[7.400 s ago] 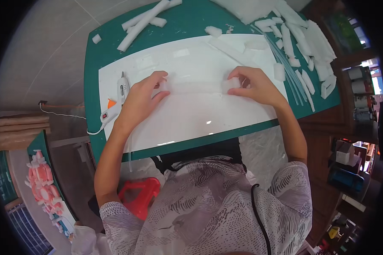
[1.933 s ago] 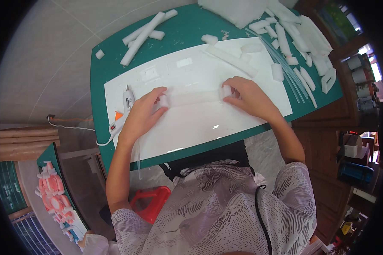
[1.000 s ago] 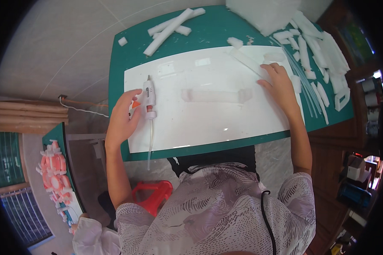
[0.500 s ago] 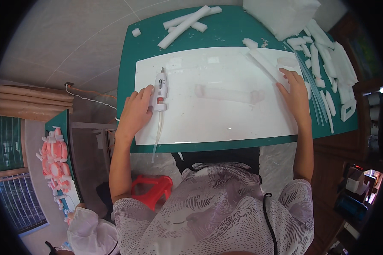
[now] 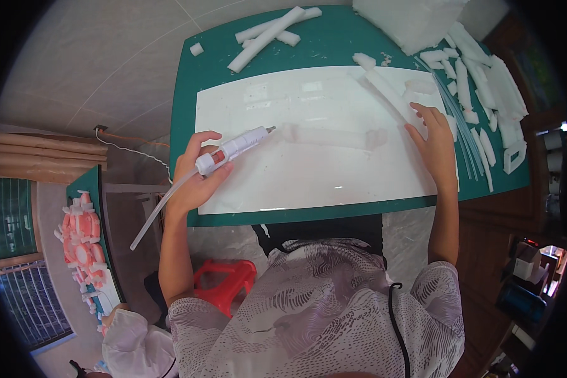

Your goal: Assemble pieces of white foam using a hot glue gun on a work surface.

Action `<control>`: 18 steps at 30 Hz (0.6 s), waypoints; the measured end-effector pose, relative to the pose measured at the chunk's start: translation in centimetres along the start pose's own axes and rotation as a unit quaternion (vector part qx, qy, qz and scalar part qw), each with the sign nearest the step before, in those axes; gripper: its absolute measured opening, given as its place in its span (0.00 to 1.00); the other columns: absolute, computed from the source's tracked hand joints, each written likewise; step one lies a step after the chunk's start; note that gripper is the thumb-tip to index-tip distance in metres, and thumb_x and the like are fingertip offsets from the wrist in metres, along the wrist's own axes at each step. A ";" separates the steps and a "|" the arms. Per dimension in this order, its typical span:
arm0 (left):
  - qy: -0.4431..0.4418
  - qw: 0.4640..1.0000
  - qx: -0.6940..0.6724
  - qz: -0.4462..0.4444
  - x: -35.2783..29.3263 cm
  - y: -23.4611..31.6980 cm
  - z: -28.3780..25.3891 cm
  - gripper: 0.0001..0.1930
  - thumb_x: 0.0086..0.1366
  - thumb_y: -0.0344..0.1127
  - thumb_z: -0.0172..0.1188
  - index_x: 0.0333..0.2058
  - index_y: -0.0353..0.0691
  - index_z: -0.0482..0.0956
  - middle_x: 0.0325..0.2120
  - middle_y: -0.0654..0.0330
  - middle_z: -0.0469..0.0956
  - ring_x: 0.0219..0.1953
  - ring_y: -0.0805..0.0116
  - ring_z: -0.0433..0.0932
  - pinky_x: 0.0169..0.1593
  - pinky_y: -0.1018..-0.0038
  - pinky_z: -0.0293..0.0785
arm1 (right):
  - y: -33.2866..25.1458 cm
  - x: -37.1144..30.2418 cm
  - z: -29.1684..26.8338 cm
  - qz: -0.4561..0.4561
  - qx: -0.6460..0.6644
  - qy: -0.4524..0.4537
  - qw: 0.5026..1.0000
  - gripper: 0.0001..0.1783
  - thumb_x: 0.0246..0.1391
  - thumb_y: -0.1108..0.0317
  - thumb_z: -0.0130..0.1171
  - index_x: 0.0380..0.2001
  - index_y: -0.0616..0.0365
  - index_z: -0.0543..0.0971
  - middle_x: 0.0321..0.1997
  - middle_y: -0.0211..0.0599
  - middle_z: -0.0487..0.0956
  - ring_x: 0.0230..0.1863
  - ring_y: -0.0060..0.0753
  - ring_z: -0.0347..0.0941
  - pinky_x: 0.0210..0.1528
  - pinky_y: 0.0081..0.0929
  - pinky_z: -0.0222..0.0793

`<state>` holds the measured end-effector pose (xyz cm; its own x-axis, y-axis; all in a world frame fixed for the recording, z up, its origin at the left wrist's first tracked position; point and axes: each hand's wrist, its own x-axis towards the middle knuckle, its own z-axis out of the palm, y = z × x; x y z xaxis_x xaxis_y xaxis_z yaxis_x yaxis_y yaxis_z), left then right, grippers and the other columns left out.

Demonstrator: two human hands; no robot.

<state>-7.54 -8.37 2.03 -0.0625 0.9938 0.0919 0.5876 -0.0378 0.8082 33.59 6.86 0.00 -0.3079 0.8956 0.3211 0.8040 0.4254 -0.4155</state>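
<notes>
My left hand (image 5: 198,176) is closed around a white hot glue gun (image 5: 240,145), its metal nozzle pointing up and right over the white board (image 5: 283,183). A long clear glue stick (image 5: 160,211) sticks out of the gun's back end. My right hand (image 5: 436,142), fingers apart, is at the board's right side, beside the near end of a white foam strip (image 5: 387,91). Whether the fingertips touch the strip, I cannot tell. A short white foam piece (image 5: 421,86) lies just beyond them. Mid-board shows a faint, pale long shape (image 5: 331,137), too indistinct to name.
Several foam strips (image 5: 268,38) lie crossed on the green table (image 5: 205,69) at the back. A big foam block (image 5: 412,22) stands at the back right, near foam offcuts (image 5: 465,88) and clear glue sticks (image 5: 463,126). A red stool (image 5: 223,283) and another person (image 5: 135,343) are at left.
My left hand has gone from resting beside the glue gun to gripping it. The gun is lifted off the board and its nozzle has swung rightward. My right hand has hardly moved.
</notes>
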 end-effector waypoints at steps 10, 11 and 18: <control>0.011 1.000 0.001 0.011 0.8 -0.5 1.5 0.22 0.58 0.37 0.68 0.48 0.42 0.68 0.30 0.53 0.83 0.27 0.73 0.76 0.31 0.74 0.71 | 0.1 -0.9 -0.1 0.008 0.020 0.001 1.000 0.22 0.49 0.73 0.66 0.49 0.57 0.77 0.44 0.42 0.77 0.48 0.44 0.74 0.51 0.34 0.69; 0.016 1.000 0.001 0.011 0.9 -0.4 1.6 0.22 0.58 0.36 0.68 0.47 0.42 0.68 0.30 0.53 0.83 0.28 0.73 0.76 0.31 0.74 0.71 | 0.1 -0.9 -0.1 0.004 0.026 0.000 1.000 0.22 0.49 0.73 0.66 0.49 0.57 0.77 0.44 0.42 0.78 0.48 0.44 0.74 0.51 0.34 0.69; 0.047 0.999 0.008 0.010 0.9 -0.4 1.5 0.19 0.58 0.36 0.68 0.43 0.42 0.68 0.28 0.56 0.82 0.26 0.75 0.73 0.30 0.75 0.69 | -0.4 -0.8 0.2 0.003 0.044 -0.005 0.999 0.22 0.48 0.73 0.66 0.49 0.58 0.77 0.43 0.42 0.78 0.47 0.44 0.74 0.50 0.34 0.70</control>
<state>-6.63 -7.26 0.88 -0.1259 0.9785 0.1631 0.6027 -0.0551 0.7961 33.43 6.03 -0.26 -0.3085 0.8996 0.3091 0.7585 0.4288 -0.4907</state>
